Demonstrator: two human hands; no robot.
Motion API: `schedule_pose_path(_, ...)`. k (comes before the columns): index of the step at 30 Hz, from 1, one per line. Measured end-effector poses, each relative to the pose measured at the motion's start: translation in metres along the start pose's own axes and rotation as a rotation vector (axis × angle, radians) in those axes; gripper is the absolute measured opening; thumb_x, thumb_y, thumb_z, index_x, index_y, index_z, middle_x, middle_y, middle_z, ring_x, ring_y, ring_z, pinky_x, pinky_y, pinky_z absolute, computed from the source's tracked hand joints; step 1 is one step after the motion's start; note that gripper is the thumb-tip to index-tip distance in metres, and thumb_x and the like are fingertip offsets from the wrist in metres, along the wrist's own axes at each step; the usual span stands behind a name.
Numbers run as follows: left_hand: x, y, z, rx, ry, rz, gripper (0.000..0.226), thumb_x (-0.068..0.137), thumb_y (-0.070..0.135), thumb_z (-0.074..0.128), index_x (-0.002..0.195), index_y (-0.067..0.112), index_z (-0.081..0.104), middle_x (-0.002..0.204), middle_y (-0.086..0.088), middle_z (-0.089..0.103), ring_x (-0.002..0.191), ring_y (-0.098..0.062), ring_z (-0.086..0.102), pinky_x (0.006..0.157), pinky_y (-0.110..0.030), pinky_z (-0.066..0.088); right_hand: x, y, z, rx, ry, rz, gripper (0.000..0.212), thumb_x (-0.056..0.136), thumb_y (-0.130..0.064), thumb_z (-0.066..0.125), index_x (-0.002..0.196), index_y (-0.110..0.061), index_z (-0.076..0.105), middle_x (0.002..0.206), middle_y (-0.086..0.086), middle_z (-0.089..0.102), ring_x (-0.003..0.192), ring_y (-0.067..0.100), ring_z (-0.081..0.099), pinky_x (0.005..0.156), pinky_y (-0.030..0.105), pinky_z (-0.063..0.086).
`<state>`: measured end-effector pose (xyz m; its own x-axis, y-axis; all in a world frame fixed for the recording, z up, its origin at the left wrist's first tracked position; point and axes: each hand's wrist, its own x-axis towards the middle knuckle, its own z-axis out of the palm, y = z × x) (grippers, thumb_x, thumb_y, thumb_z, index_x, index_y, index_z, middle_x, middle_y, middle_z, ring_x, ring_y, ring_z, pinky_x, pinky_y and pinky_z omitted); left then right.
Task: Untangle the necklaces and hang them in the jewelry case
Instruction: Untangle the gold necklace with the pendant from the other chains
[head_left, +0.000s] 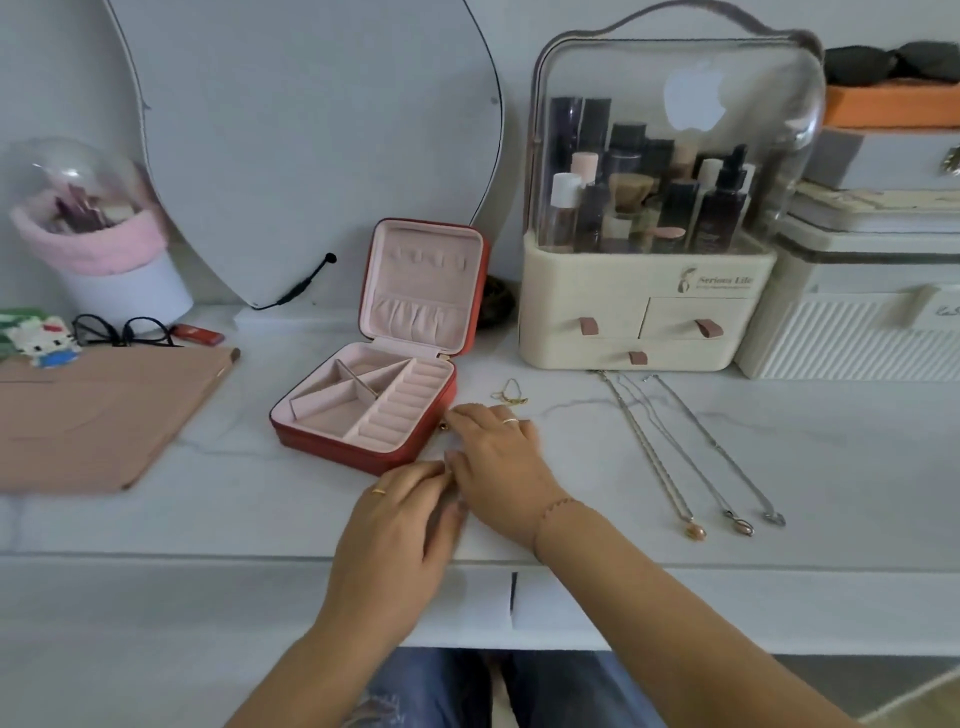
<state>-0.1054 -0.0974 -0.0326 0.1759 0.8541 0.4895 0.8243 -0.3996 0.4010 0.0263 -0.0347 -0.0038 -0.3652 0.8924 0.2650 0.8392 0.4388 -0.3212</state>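
- The left hand (400, 519) and right hand (498, 462) are meeting on the white table (234, 519), fingertips touching; blur is hiding whether either is pinching anything.
- The open red jewelry case (332, 441) is sitting just left of the right fingers (457, 413).
- A small gold chain (511, 391) is lying just beyond those fingers.
- Three pendant necklaces (693, 467) are lying straight, well to their right.
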Motion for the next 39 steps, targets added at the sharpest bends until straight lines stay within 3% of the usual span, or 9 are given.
schedule_pose_path(4, -0.003, 0.003, -0.003, -0.076, 0.125, -0.057, 0.036, 0.09, 0.033, 0.042, 0.11, 0.014, 0.066, 0.109, 0.003, 0.063, 0.103, -0.008, 0.05, 0.09, -0.015, 0.035, 0.012, -0.004, 0.003, -0.003, 0.018, 0.086, 0.034, 0.091, -0.029, 0.051, 0.123, -0.016, 0.058, 0.121, 0.008, 0.051, 0.116, 0.029, 0.042, 0.092, 0.035, 0.027)
schedule_pose_path(12, -0.003, 0.005, -0.003, -0.105, 0.122, -0.079, 0.035, 0.091, 0.034, 0.041, 0.11, 0.016, 0.064, 0.108, 0.006, 0.062, 0.102, -0.01, 0.053, 0.086, -0.016, 0.038, 0.019, -0.003, 0.006, 0.033, 0.156, 0.069, 0.01, 0.083, -0.011, 0.059, 0.084, -0.006, 0.067, 0.089, 0.016, 0.064, 0.09, 0.036, 0.056, 0.078, 0.039, 0.04)
schedule_pose_path(17, -0.003, 0.007, -0.003, -0.105, 0.12, -0.071, 0.033, 0.09, 0.033, 0.041, 0.109, 0.019, 0.063, 0.106, 0.01, 0.061, 0.1, -0.005, 0.052, 0.083, -0.015, 0.038, 0.012, 0.0, 0.0, 0.079, 0.124, 0.08, 0.028, 0.085, -0.021, 0.061, 0.112, -0.013, 0.064, 0.105, 0.008, 0.062, 0.104, 0.027, 0.052, 0.093, 0.034, 0.036)
schedule_pose_path(21, -0.003, 0.007, -0.005, -0.113, 0.11, -0.08, 0.034, 0.09, 0.034, 0.04, 0.109, 0.019, 0.063, 0.107, 0.01, 0.061, 0.1, -0.003, 0.049, 0.084, -0.011, 0.036, 0.017, -0.006, -0.004, 0.049, 0.082, 0.055, 0.021, 0.087, -0.024, 0.061, 0.103, -0.015, 0.069, 0.105, 0.009, 0.061, 0.105, 0.027, 0.05, 0.09, 0.032, 0.032)
schedule_pose_path(25, -0.002, 0.007, -0.006, -0.101, 0.076, -0.115, 0.042, 0.09, 0.04, 0.036, 0.113, 0.017, 0.063, 0.111, 0.008, 0.061, 0.104, -0.008, 0.052, 0.086, -0.017, 0.038, 0.01, -0.001, -0.003, 0.062, 0.066, 0.055, 0.015, 0.088, -0.011, 0.056, 0.095, -0.007, 0.069, 0.101, 0.012, 0.063, 0.097, 0.03, 0.056, 0.085, 0.036, 0.04)
schedule_pose_path(29, 0.009, 0.017, -0.003, -0.113, -0.006, -0.086, 0.044, 0.092, 0.037, 0.041, 0.128, 0.016, 0.056, 0.128, 0.004, 0.057, 0.12, -0.011, 0.049, 0.097, -0.015, 0.03, -0.018, 0.016, -0.004, 0.047, 0.177, 0.026, 0.015, 0.079, 0.0, 0.062, 0.086, -0.009, 0.07, 0.086, 0.009, 0.065, 0.08, 0.031, 0.061, 0.071, 0.038, 0.046)
schedule_pose_path(32, 0.031, 0.027, 0.007, -0.07, -0.134, -0.001, 0.046, 0.098, 0.03, 0.042, 0.142, 0.014, 0.04, 0.148, 0.002, 0.039, 0.138, -0.011, 0.03, 0.108, -0.012, 0.013, -0.046, 0.035, -0.007, 0.016, 0.309, 0.032, 0.018, 0.07, 0.002, 0.07, 0.077, -0.014, 0.069, 0.074, 0.001, 0.064, 0.066, 0.026, 0.06, 0.062, 0.036, 0.048)
schedule_pose_path(35, 0.059, 0.03, 0.021, 0.046, -0.274, 0.1, 0.058, 0.097, 0.044, 0.031, 0.147, 0.014, 0.028, 0.156, -0.001, 0.026, 0.144, -0.014, 0.019, 0.114, -0.023, 0.011, -0.072, 0.046, -0.013, 0.022, 0.424, 0.065, 0.016, 0.075, 0.001, 0.066, 0.078, -0.014, 0.07, 0.075, -0.002, 0.063, 0.064, 0.02, 0.057, 0.059, 0.035, 0.049)
schedule_pose_path(39, 0.093, 0.025, 0.037, 0.157, -0.434, 0.102, 0.053, 0.101, 0.039, 0.031, 0.147, 0.014, 0.024, 0.158, -0.004, 0.019, 0.146, -0.015, 0.012, 0.117, -0.029, 0.01, -0.103, 0.047, -0.014, -0.06, 0.49, 0.081, 0.024, 0.09, -0.019, 0.047, 0.086, -0.015, 0.071, 0.088, -0.006, 0.064, 0.075, 0.015, 0.058, 0.068, 0.029, 0.045)
